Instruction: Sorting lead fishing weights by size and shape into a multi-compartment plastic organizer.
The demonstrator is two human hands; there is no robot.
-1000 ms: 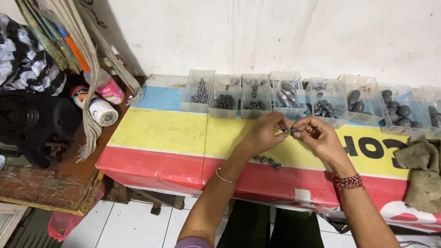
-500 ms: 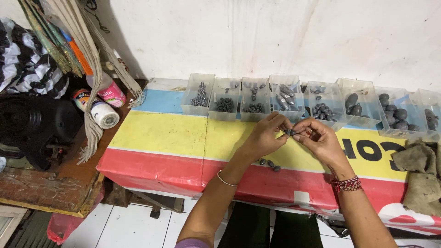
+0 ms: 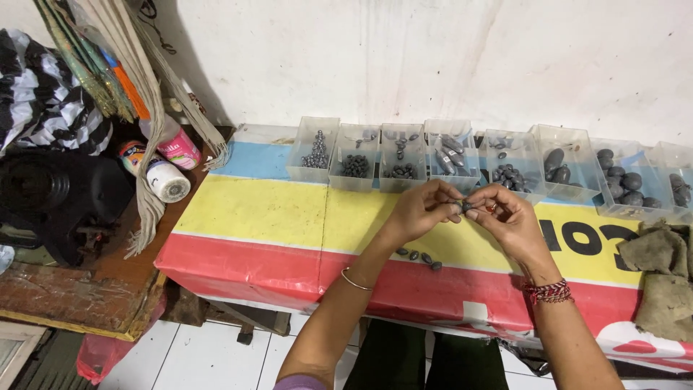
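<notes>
- The left hand (image 3: 422, 209) and the right hand (image 3: 509, 220) met above the yellow band of the striped tabletop (image 3: 253, 209), just in front of the row of clear plastic trays (image 3: 404, 155).
- Both hands were closed in a fingertip pinch on one small dark weight (image 3: 466, 206), held between them in the air, clear of the tabletop.
- The weight was too small and too covered by fingers to read well. Its long axis seemed to run roughly left to right, from one hand to the other. Which end led could not be told.
- A speck of red showed at the right fingertips, just beside the weight; what it was could not be made out.
- Four loose weights (image 3: 419, 257) lay on the tabletop below the hands, near the line where yellow met red.
- Risk, as a judgement: the pinch covered very little of a smooth, rounded piece, so a small shift of either thumb could let it slip, fall and roll toward the front edge.
- A second risk: the left wrist hung close above the loose weights, so a dropped forearm could sweep them off.
- The trays stood near the knuckles, and a sudden reach forward could knock one.
</notes>
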